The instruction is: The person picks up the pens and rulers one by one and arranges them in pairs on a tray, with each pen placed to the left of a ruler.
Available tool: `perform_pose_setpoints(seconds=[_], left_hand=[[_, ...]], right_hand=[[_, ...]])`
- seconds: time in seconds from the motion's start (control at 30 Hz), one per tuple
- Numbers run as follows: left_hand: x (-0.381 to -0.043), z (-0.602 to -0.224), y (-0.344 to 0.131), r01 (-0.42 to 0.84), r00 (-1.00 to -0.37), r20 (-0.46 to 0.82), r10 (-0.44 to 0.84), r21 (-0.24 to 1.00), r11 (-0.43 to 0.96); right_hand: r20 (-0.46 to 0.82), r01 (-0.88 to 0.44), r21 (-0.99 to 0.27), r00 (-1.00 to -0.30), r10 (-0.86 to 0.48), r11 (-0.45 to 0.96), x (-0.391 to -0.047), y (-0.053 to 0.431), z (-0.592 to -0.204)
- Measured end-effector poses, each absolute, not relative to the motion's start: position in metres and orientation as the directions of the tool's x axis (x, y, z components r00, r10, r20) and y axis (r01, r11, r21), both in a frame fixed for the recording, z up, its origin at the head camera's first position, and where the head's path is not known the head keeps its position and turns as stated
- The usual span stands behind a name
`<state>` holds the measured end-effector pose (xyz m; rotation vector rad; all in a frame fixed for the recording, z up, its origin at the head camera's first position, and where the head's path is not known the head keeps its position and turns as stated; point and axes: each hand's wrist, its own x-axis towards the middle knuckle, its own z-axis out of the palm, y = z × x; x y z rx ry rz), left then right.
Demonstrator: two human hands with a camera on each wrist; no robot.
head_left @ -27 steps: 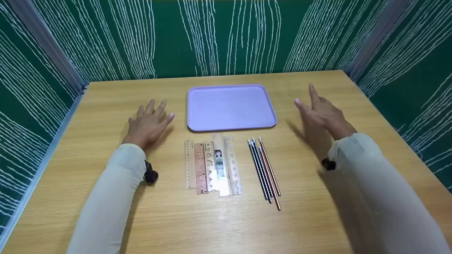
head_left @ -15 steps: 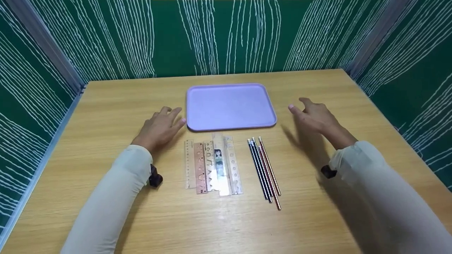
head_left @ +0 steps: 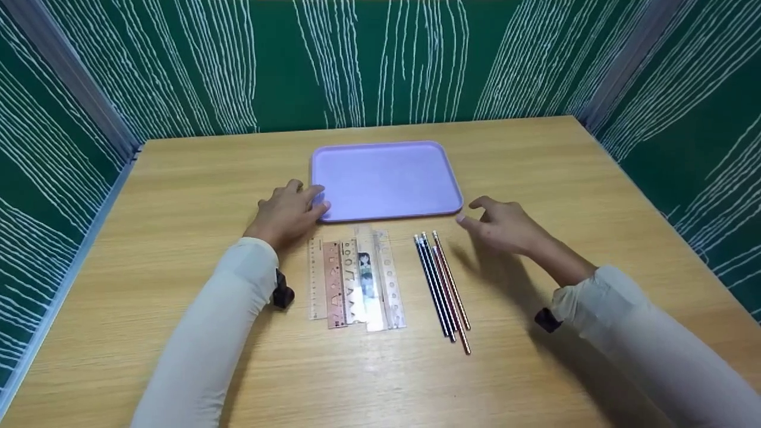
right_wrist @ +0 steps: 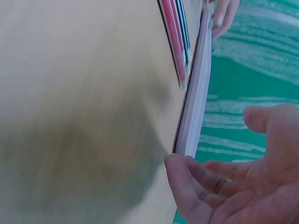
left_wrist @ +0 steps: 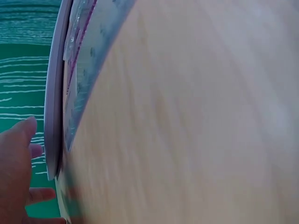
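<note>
In the head view a lilac tray lies flat on the table. My left hand is at its front left corner, thumb and forefinger over the rim; whether they touch it I cannot tell. My right hand is just off the front right corner, fingers loosely bent and holding nothing. In the right wrist view those fingers appear close to the tray's end. Several rulers, clear ones and a pink ruler, lie side by side before the tray. To their right is a bunch of pencils.
The wooden table extends around all these things. Green walls with white streaks stand behind and at both sides. A dark wrist camera sits under the left cuff, and another wrist camera under the right one.
My left hand has moved right to the tray's left corner. My right hand has come left and nearer, toward the right corner. Tray, rulers and pencils lie as before.
</note>
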<state>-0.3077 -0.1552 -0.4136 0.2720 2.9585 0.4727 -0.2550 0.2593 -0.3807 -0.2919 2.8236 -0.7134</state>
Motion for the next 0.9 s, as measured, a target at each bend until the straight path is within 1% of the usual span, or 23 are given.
perform_pose_setpoints(seconds=[0.27,0.4,0.9], left_hand=[[-0.313,-0.417,-0.147,0.142,-0.981,-0.091,0.17,0.26,0.955],[-0.315,-0.42,-0.146,0.128,-0.981,-0.108,0.158,0.247,0.961],[-0.319,-0.418,-0.149,0.076,-0.959,-0.248,0.138,0.244,0.967]], right_hand=[[-0.169,-0.194,-0.498,-0.934,-0.314,0.845,-0.23,0.244,-0.384],[-0.167,-0.212,-0.505,-0.927,-0.336,0.837,-0.221,0.239,-0.387],[-0.203,-0.156,-0.551,-0.927,-0.314,0.82,-0.2,0.229,-0.396]])
